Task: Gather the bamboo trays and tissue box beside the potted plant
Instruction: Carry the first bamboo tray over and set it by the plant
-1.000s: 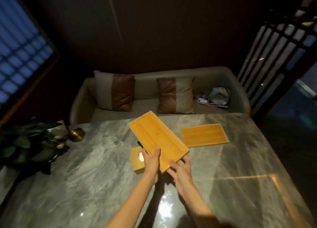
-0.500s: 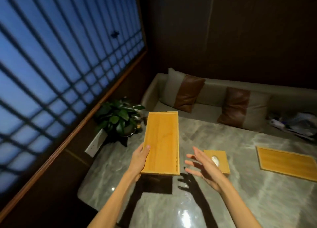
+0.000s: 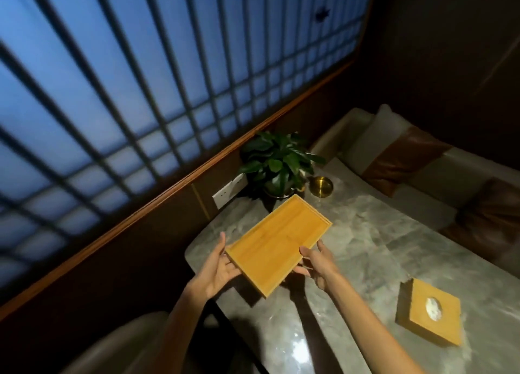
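Note:
A long bamboo tray (image 3: 278, 241) hangs tilted above the marble table's left end, its far corner pointing at the potted plant (image 3: 277, 164). My left hand (image 3: 218, 266) cups the tray's near left corner from below. My right hand (image 3: 316, 262) grips its near right edge, fingers under it. The square bamboo tissue box (image 3: 430, 313), white tissue showing in its round hole, sits on the table to the right, apart from both hands. The second bamboo tray is out of view.
A small brass bowl (image 3: 320, 185) stands on the marble table (image 3: 380, 247) just right of the plant. A white wall socket (image 3: 229, 194) is left of the plant. A beige sofa with brown cushions (image 3: 405, 159) runs behind the table. A chair back (image 3: 126, 342) is at lower left.
The tray has swung left toward the plant end of the table. My right hand, open and off the tray half a second ago, now holds its right edge. The view turned left.

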The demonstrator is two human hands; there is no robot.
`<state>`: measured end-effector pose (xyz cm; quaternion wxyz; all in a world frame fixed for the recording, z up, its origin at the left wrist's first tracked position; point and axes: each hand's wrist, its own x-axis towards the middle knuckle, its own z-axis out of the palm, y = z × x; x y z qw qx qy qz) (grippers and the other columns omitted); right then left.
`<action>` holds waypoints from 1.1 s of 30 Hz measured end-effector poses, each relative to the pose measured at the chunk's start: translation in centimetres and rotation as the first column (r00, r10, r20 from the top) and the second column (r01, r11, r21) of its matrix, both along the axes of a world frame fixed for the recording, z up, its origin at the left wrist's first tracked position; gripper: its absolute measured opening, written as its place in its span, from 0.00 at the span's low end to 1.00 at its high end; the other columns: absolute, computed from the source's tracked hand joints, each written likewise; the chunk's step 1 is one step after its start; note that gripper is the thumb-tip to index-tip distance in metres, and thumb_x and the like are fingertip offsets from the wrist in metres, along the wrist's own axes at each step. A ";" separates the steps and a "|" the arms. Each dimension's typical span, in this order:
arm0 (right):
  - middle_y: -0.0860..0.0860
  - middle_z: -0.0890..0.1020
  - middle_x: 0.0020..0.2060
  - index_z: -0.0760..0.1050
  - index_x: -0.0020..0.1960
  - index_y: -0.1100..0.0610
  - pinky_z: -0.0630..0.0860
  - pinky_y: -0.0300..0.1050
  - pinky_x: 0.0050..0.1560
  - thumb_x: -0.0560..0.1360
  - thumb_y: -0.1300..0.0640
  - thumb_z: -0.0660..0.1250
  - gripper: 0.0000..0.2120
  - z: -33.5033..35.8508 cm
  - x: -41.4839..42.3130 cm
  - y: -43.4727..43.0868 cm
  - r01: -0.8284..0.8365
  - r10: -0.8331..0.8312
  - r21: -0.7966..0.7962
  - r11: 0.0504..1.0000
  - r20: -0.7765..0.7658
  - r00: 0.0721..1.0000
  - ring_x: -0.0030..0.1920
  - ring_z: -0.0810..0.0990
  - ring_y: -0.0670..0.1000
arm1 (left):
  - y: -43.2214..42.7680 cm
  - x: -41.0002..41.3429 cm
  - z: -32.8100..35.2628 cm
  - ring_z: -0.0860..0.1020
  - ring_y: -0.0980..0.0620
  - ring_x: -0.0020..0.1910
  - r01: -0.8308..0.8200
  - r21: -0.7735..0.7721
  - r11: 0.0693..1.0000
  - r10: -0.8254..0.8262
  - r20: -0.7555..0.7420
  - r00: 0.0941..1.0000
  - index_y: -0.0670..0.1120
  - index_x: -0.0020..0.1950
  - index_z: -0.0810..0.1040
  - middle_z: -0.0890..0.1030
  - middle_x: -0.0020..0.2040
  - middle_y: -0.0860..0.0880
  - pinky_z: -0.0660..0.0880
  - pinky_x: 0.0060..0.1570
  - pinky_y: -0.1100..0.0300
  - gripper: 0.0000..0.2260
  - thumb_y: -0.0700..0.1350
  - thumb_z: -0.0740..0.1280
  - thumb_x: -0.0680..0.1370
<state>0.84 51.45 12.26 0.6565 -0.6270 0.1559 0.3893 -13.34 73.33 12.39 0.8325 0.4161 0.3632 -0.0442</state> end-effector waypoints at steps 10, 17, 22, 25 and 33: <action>0.60 0.83 0.56 0.70 0.68 0.51 0.84 0.55 0.36 0.74 0.72 0.61 0.26 -11.2 6.1 19.0 0.056 -0.089 -0.319 0.946 -0.089 0.992 0.50 0.84 0.61 | 13.3 7.9 -11.9 0.81 0.39 0.56 0.168 0.388 0.906 0.066 -0.523 0.850 0.36 0.66 0.75 0.80 0.62 0.36 0.79 0.57 0.51 0.20 0.49 0.58 0.84; 0.58 0.83 0.60 0.69 0.73 0.50 0.81 0.60 0.55 0.76 0.64 0.61 0.26 -15.6 8.0 24.4 0.078 -0.013 -0.610 0.789 0.110 0.994 0.56 0.82 0.64 | 16.8 9.9 -16.7 0.83 0.35 0.54 0.259 0.220 0.941 -0.050 -0.663 0.747 0.33 0.68 0.71 0.81 0.58 0.31 0.80 0.56 0.39 0.25 0.53 0.62 0.82; 0.59 0.83 0.56 0.68 0.73 0.51 0.81 0.55 0.53 0.78 0.61 0.61 0.24 -16.7 7.6 24.7 -0.006 0.115 -0.689 0.725 0.112 0.987 0.53 0.83 0.61 | 17.4 9.2 -17.3 0.84 0.36 0.53 0.372 0.236 0.898 -0.084 -0.738 0.670 0.34 0.65 0.75 0.82 0.58 0.33 0.82 0.52 0.43 0.25 0.55 0.62 0.81; 0.60 0.82 0.60 0.68 0.74 0.55 0.79 0.51 0.52 0.78 0.65 0.62 0.25 -16.7 7.2 24.4 0.095 -0.002 -0.609 0.787 0.151 0.989 0.53 0.81 0.58 | 17.5 9.2 -16.8 0.83 0.34 0.54 0.246 0.197 0.949 -0.040 -0.699 0.714 0.33 0.64 0.74 0.80 0.59 0.32 0.81 0.51 0.44 0.19 0.48 0.63 0.82; 0.53 0.82 0.47 0.70 0.72 0.55 0.80 0.51 0.46 0.81 0.65 0.58 0.20 -15.2 9.6 24.1 0.239 -0.265 -0.291 0.926 -0.054 0.963 0.44 0.80 0.53 | 18.0 10.0 -14.7 0.78 0.37 0.58 -0.072 0.072 0.995 0.101 -0.644 0.758 0.30 0.60 0.76 0.79 0.56 0.33 0.76 0.61 0.46 0.13 0.38 0.59 0.83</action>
